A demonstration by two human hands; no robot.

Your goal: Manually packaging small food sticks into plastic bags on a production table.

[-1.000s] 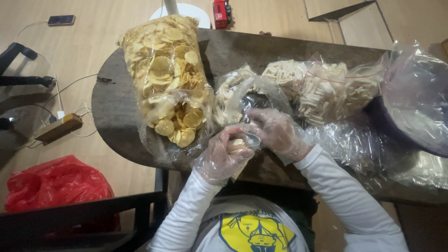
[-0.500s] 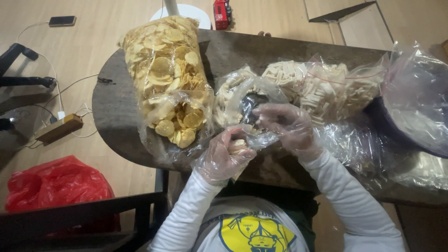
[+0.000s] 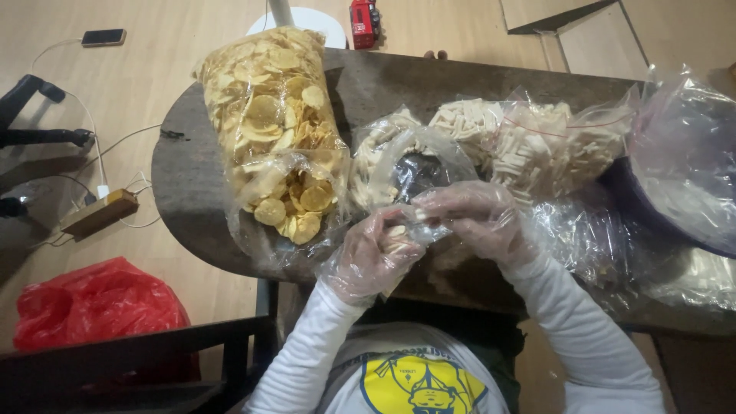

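From the head view, both hands wear crinkled clear plastic gloves. The left hand [image 3: 373, 253] is clenched around a small clear bag [image 3: 406, 230] of pale stick crackers at the near edge of the dark wooden bench [image 3: 192, 176]. The right hand [image 3: 479, 218] pinches the same bag's mouth. Behind stand a tall sack of round yellow chips [image 3: 272, 123] and a bag of white sticks [image 3: 529, 142].

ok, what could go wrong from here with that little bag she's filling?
1. The small clear bag, pinched in the gloved left hand, sits at the table's near edge; dropped pieces would likely fall off.
2. The loose plastic glove on the right hand may slip on the pale sticks.
3. The big open bag of round chips lies beside the left hand; a nudge could spill it.
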